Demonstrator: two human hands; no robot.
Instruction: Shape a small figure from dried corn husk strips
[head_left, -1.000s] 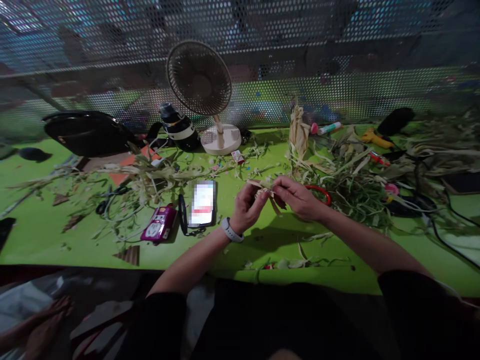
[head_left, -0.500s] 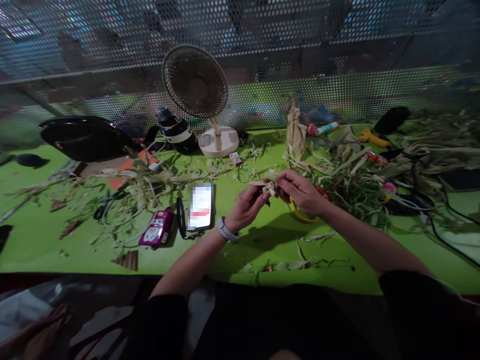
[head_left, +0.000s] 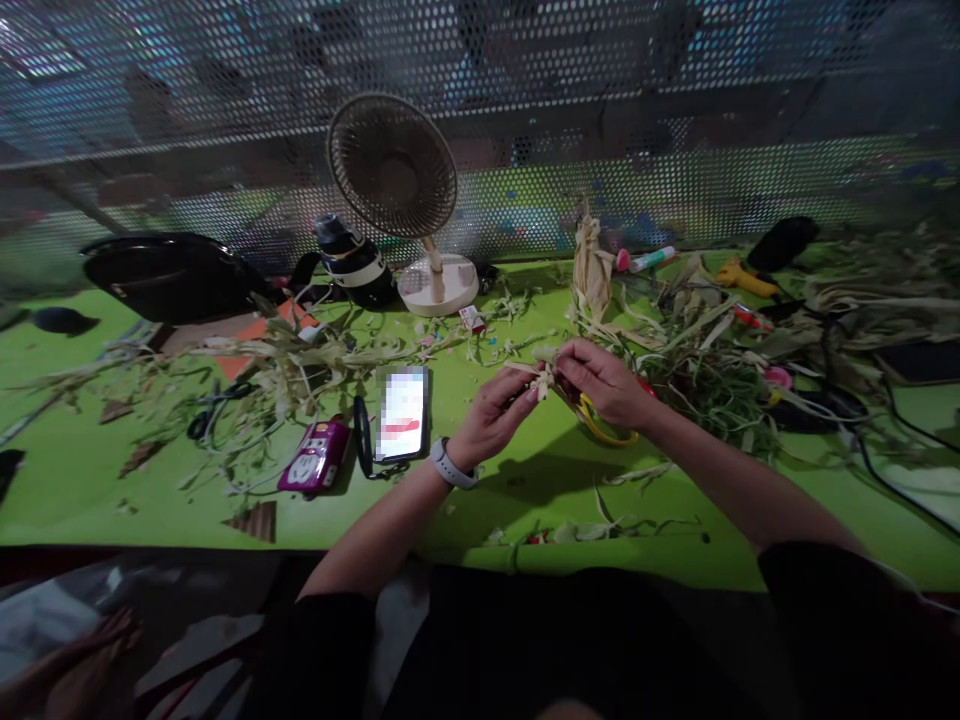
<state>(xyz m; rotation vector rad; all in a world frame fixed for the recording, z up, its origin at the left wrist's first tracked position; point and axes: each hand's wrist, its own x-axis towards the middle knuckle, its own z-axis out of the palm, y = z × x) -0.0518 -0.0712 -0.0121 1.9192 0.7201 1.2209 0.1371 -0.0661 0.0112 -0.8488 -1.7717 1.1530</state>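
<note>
Between my two hands is a small pale bundle of dried corn husk (head_left: 543, 381), held above the green table (head_left: 480, 535). My left hand (head_left: 495, 415), with a light watch band on its wrist, grips the bundle from the left. From the right, the fingers of my right hand (head_left: 600, 380) pinch its upper side; the fingertips partly hide it. A yellow ring-shaped thing (head_left: 604, 432) lies under my right hand, mostly covered. Behind the hands, a larger bundle of corn husk (head_left: 592, 268) stands upright.
A phone (head_left: 403, 412) and a purple case (head_left: 315, 457) lie left of my hands. Behind stand a fan (head_left: 439, 285), a dark bottle (head_left: 358, 268) and a black bag (head_left: 169, 275). Husk scraps (head_left: 720, 390) and a yellow glue gun (head_left: 748, 276) are at right. A perforated screen (head_left: 525, 130) closes the back.
The small husk bundle has turned slightly between my fingers, its pale ends now pointing more downward. Both hands stay in nearly the same place.
</note>
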